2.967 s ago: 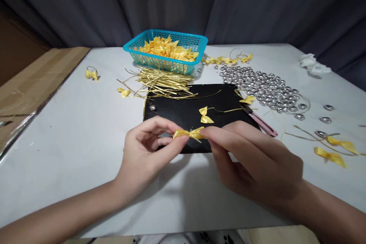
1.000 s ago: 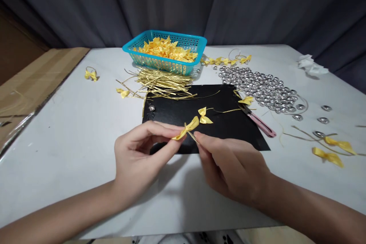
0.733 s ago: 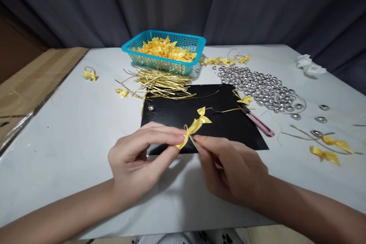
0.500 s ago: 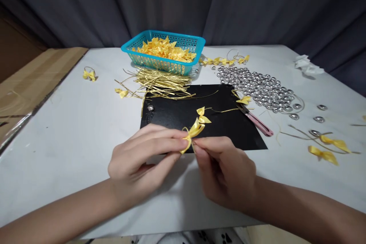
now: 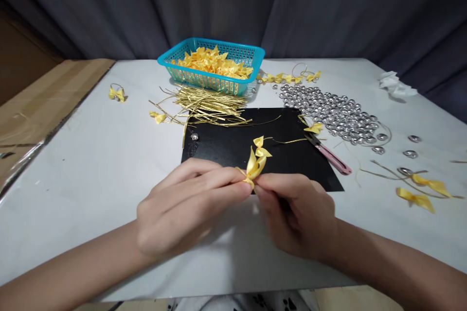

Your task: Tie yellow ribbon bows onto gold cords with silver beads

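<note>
Over the near edge of the black mat (image 5: 233, 138), a yellow satin ribbon bow (image 5: 255, 163) is held up between both hands. My left hand (image 5: 193, 209) pinches the lower part of the bow between thumb and fingers. A thin gold cord (image 5: 240, 170) curves out beside its knot. Closed in a pinch, my right hand (image 5: 299, 214) meets the bow's right side, where it grips the cord; its fingertips partly hide this. Just behind, another yellow bow (image 5: 260, 147) lies on the mat with a gold cord trailing right.
A blue basket (image 5: 211, 79) of yellow bows stands at the back, with gold cords (image 5: 207, 102) piled before it. Silver beads (image 5: 332, 112) spread to the right. A pink-handled cutting tool (image 5: 332, 158) lies on the mat's right edge. Loose bows (image 5: 416, 199) lie far right.
Both hands have shifted slightly right with the bow. The bow has turned more upright, and my left thumb now presses on its front near the knot.
</note>
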Tool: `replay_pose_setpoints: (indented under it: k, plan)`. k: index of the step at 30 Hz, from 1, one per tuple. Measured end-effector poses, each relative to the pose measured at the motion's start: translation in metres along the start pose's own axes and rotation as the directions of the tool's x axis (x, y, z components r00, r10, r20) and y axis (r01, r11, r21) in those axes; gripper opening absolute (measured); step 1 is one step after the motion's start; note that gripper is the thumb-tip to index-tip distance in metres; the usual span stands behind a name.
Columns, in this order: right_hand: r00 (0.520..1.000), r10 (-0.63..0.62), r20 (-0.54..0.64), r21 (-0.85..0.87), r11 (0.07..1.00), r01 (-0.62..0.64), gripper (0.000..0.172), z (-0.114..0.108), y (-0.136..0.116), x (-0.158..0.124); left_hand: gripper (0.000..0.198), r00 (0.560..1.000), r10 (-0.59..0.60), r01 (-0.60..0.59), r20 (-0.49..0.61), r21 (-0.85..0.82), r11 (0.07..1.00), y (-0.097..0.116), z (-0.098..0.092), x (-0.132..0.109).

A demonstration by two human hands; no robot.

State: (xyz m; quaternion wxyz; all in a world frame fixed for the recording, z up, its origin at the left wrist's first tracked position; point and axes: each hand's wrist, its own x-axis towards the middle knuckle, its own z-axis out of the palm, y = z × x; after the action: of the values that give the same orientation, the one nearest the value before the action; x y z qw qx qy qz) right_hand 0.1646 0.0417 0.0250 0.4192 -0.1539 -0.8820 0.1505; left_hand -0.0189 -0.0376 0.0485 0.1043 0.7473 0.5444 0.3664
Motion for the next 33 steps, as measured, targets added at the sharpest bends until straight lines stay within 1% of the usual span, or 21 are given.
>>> replay_pose_setpoints:
  k: [3,4,6,7,9,10,13,15,17,20,22,25,28,31,32,33]
  plan:
    - [0.996,-0.081,-0.022,-0.01,0.997,0.081,0.013,-0.001,0.004,0.002,0.025,0.998,-0.051,0.052,0.038,-0.033,0.998,0.001,0.001,0.002]
    - [0.995,-0.098,-0.022,-0.017,0.995,0.098,0.014,-0.001,0.004,0.002,0.025,0.997,-0.067,0.068,0.032,-0.05,0.996,0.003,0.003,0.002]
    - [0.994,-0.108,-0.018,-0.042,0.993,0.107,0.014,0.0,0.006,0.002,0.026,0.995,-0.097,0.095,-0.017,-0.088,0.992,0.006,0.009,0.003]
    - [0.995,-0.102,-0.013,-0.055,0.993,0.101,0.014,0.0,0.006,0.002,0.026,0.987,-0.11,0.097,-0.119,-0.109,0.989,0.008,0.012,0.003]
    - [0.997,-0.08,-0.014,-0.067,0.995,0.079,0.014,0.0,0.008,0.004,0.027,0.972,-0.094,0.068,-0.215,-0.125,0.99,0.011,0.017,0.004]
    - [0.996,-0.082,-0.026,-0.07,0.994,0.08,0.014,-0.001,0.008,0.005,0.028,0.968,-0.075,0.048,-0.239,-0.12,0.992,0.011,0.018,0.005]
    - [0.986,-0.159,-0.043,-0.105,0.982,0.154,0.02,-0.003,0.011,0.007,0.03,0.967,-0.001,-0.022,-0.255,-0.089,0.996,0.011,0.017,0.007]
    - [0.982,-0.189,0.005,-0.151,0.97,0.188,0.03,-0.005,0.012,0.007,0.032,0.962,0.041,-0.064,-0.272,-0.075,0.995,0.012,0.015,0.008]
    - [0.984,-0.171,0.058,-0.19,0.965,0.179,0.033,-0.006,0.012,0.007,0.034,0.958,0.063,-0.085,-0.279,-0.066,0.994,0.013,0.013,0.008]
    - [0.989,-0.141,0.053,-0.199,0.969,0.149,0.023,-0.005,0.009,0.007,0.034,0.959,0.078,-0.094,-0.273,-0.046,0.995,0.015,0.012,0.01]
    - [0.994,-0.101,0.046,-0.186,0.977,0.107,0.016,-0.004,0.007,0.008,0.034,0.958,0.102,-0.11,-0.267,-0.012,0.994,0.016,0.013,0.01]
    - [0.998,-0.042,0.051,-0.175,0.983,0.05,0.012,-0.002,0.006,0.008,0.03,0.951,0.148,-0.139,-0.271,0.053,0.989,0.016,0.014,0.01]
    - [0.998,-0.055,0.028,-0.118,0.991,0.058,0.011,-0.001,0.004,0.006,0.025,0.942,0.206,-0.17,-0.265,0.15,0.974,0.015,0.014,0.006]
    - [0.999,-0.027,0.02,-0.007,1.0,0.027,0.012,0.0,0.002,0.003,0.024,0.954,0.269,-0.232,-0.13,0.242,0.942,0.013,0.013,-0.002]
    - [1.0,-0.004,0.018,0.028,1.0,0.003,0.013,0.001,0.0,0.002,0.026,0.963,0.259,-0.232,-0.074,0.257,0.938,0.013,0.012,-0.005]
    - [1.0,0.018,0.01,0.06,0.998,-0.018,0.015,0.002,-0.001,0.001,0.029,0.964,0.255,-0.227,-0.073,0.272,0.935,0.012,0.012,-0.007]
